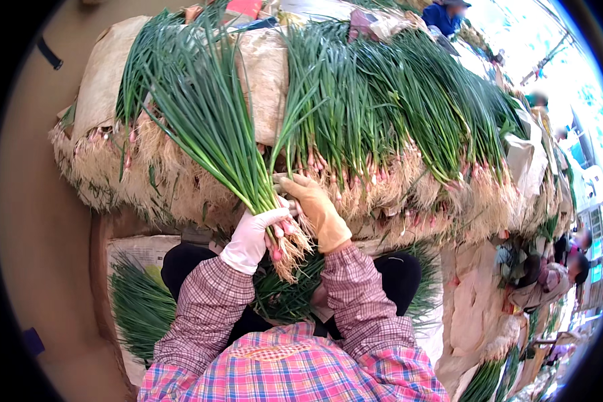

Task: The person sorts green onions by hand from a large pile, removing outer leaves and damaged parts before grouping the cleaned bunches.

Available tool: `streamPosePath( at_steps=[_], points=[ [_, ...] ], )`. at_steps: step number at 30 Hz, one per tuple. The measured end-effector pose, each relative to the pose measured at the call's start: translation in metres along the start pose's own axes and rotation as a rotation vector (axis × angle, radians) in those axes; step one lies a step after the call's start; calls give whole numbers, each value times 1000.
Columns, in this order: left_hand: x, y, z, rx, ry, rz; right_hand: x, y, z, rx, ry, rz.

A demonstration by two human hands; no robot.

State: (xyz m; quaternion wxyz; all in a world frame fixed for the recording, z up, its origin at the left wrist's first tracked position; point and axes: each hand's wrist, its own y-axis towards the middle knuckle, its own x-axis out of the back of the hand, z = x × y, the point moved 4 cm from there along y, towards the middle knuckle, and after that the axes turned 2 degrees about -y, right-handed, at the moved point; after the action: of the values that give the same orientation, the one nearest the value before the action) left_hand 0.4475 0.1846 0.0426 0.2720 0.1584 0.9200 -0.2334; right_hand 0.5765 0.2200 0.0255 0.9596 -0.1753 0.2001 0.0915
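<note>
My left hand (251, 234), in a white glove, grips a bunch of spring onions (224, 144) just above the pink bulbs. The long green leaves fan away from me to the upper left, and pale roots hang below the fist. My right hand (315, 208), in a yellowish glove, is against the right side of this bunch. Its fingers curl around a few stalks beside the bulbs, with the fingertips partly hidden. Beyond both hands, a large heap of spring onions (375, 100) lies with its bulbs and roots toward me.
Pale sacking (264, 87) covers part of the heap. More spring onions (141, 301) lie on a printed sheet (117, 251) at my left, and others lie between my knees. Brown floor (53, 268) stretches to the left. Another person (549, 288) is at the far right, and one (442, 19) is at the back.
</note>
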Motion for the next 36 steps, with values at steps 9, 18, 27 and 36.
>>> streamPosePath(
  at_steps=[9,18,27,36],
  points=[
    [3,2,6,4,-89,72,-5,1,-4,77,395,-30],
    [-7,-6,-6,-30,-52,125,11,1,-22,179,142,-365],
    [6,-4,5,-30,213,-103,-10,-35,28,472,-742,-487],
    [3,-3,8,6,156,-14,2,-21,16,285,66,-179]
  ],
)
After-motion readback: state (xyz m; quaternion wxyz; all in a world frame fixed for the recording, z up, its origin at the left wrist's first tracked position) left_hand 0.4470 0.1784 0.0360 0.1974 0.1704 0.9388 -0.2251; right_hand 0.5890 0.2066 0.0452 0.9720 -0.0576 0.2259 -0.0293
